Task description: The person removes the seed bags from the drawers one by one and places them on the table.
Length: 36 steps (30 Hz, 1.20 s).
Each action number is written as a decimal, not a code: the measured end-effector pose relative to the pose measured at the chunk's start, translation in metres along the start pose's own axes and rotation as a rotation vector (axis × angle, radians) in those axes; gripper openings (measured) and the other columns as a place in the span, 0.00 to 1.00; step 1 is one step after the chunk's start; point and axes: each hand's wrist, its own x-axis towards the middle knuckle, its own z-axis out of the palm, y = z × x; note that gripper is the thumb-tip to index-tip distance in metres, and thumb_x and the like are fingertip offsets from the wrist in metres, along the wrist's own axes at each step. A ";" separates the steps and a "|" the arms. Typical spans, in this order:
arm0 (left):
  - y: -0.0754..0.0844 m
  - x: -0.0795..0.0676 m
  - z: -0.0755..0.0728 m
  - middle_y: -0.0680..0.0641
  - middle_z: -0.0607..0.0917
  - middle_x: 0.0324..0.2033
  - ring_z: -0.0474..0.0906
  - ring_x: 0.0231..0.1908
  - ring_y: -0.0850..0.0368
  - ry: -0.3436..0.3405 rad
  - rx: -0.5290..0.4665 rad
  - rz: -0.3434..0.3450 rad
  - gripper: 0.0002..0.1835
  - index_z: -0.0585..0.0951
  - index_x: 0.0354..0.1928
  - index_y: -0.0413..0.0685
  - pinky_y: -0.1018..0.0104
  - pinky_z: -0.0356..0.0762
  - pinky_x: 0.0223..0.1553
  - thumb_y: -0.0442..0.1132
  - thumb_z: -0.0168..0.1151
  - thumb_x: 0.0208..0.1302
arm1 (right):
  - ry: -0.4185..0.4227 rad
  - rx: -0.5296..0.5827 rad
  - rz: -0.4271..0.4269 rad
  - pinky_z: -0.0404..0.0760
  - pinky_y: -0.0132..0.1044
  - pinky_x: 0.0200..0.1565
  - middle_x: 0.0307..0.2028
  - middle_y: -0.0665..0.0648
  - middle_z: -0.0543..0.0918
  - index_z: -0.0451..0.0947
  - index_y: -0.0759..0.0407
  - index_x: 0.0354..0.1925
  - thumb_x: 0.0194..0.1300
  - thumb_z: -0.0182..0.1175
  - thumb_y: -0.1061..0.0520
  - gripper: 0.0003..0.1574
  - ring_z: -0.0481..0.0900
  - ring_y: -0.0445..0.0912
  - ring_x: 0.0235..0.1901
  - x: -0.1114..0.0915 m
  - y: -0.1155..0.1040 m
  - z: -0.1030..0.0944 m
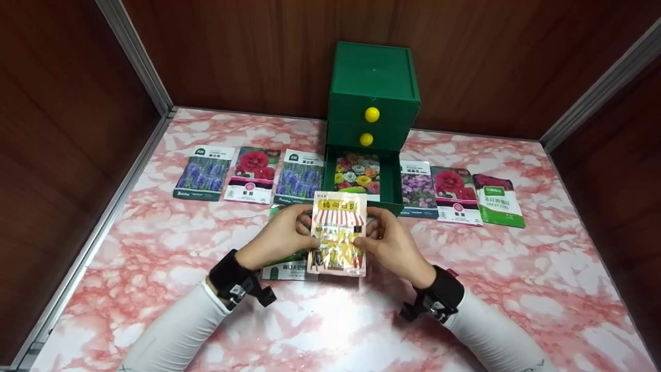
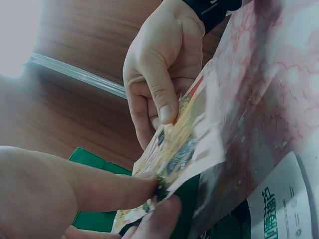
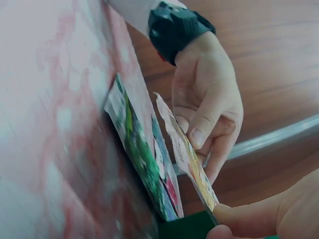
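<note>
In the head view my left hand (image 1: 284,235) and right hand (image 1: 396,247) hold a seed packet (image 1: 338,248) by its two side edges, thumbs on the printed face. The packet has a yellow sign and a red-and-white striped awning on it. Both wrist views show it tilted and raised above the table, pinched between thumb and fingers on each side. Just beyond it, the bottom drawer (image 1: 395,186) of a green cabinet (image 1: 372,72) is pulled out, with a packet of colourful roses (image 1: 359,173) inside. Partly hidden beneath my left hand lies a green-and-white packet (image 1: 292,271).
Left of the drawer lie two lavender packets (image 1: 202,173) and a red-flower packet (image 1: 253,175). To its right are a pink-flower packet (image 1: 419,188), another red-flower packet (image 1: 457,196) and a green-and-white impatiens packet (image 1: 498,201). Brown wood-grain walls (image 1: 248,62) enclose the marbled table (image 1: 335,330).
</note>
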 end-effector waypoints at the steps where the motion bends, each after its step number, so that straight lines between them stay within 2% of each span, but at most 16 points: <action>1: 0.000 -0.001 -0.001 0.42 0.82 0.51 0.82 0.46 0.54 -0.010 0.002 -0.005 0.48 0.64 0.83 0.31 0.58 0.84 0.51 0.31 0.79 0.65 | -0.004 -0.007 -0.006 0.78 0.32 0.39 0.41 0.60 0.84 0.67 0.75 0.77 0.68 0.77 0.66 0.46 0.80 0.47 0.37 -0.001 0.000 0.002; 5: -0.002 -0.005 -0.003 0.44 0.81 0.46 0.80 0.43 0.54 -0.038 0.009 -0.031 0.49 0.64 0.83 0.31 0.58 0.82 0.51 0.30 0.79 0.64 | -0.032 -0.015 -0.021 0.78 0.32 0.39 0.42 0.60 0.85 0.65 0.76 0.77 0.69 0.76 0.67 0.47 0.81 0.47 0.38 -0.005 0.003 0.007; 12: -0.002 -0.008 -0.007 0.44 0.83 0.43 0.84 0.39 0.57 -0.029 0.059 -0.025 0.45 0.69 0.79 0.29 0.59 0.86 0.48 0.32 0.81 0.63 | -0.061 -0.023 -0.039 0.79 0.32 0.40 0.42 0.59 0.85 0.65 0.76 0.77 0.69 0.76 0.67 0.47 0.81 0.47 0.38 -0.008 0.006 0.014; 18: -0.004 -0.010 -0.013 0.46 0.88 0.35 0.90 0.31 0.49 -0.047 0.118 -0.042 0.36 0.74 0.71 0.28 0.58 0.89 0.42 0.33 0.80 0.66 | -0.098 -0.009 -0.051 0.79 0.32 0.39 0.42 0.59 0.85 0.66 0.76 0.76 0.68 0.76 0.67 0.46 0.81 0.46 0.37 -0.008 0.009 0.018; 21: -0.004 -0.010 -0.015 0.47 0.89 0.32 0.91 0.30 0.46 -0.053 0.166 -0.053 0.32 0.77 0.69 0.29 0.54 0.89 0.46 0.34 0.79 0.68 | -0.123 -0.022 -0.053 0.79 0.32 0.37 0.42 0.60 0.84 0.65 0.77 0.76 0.69 0.77 0.66 0.46 0.81 0.44 0.35 -0.008 0.011 0.020; 26: -0.008 -0.009 -0.015 0.50 0.88 0.30 0.86 0.28 0.54 -0.033 0.263 -0.051 0.29 0.80 0.65 0.32 0.49 0.86 0.55 0.37 0.79 0.68 | -0.156 -0.044 -0.034 0.78 0.32 0.36 0.42 0.59 0.84 0.64 0.78 0.77 0.69 0.77 0.65 0.47 0.80 0.44 0.34 -0.007 0.016 0.022; 30: -0.011 -0.006 -0.013 0.51 0.88 0.29 0.85 0.27 0.58 -0.021 0.282 -0.047 0.27 0.81 0.63 0.32 0.49 0.86 0.54 0.37 0.79 0.67 | -0.173 -0.059 -0.008 0.78 0.33 0.36 0.40 0.56 0.84 0.66 0.77 0.77 0.69 0.77 0.64 0.47 0.79 0.44 0.33 -0.005 0.019 0.023; 36: -0.012 -0.003 -0.010 0.51 0.89 0.28 0.88 0.25 0.52 -0.031 0.254 -0.048 0.26 0.81 0.61 0.32 0.52 0.88 0.49 0.37 0.79 0.68 | -0.183 -0.094 0.020 0.78 0.33 0.35 0.39 0.54 0.85 0.68 0.76 0.76 0.70 0.77 0.64 0.45 0.80 0.45 0.32 -0.003 0.023 0.019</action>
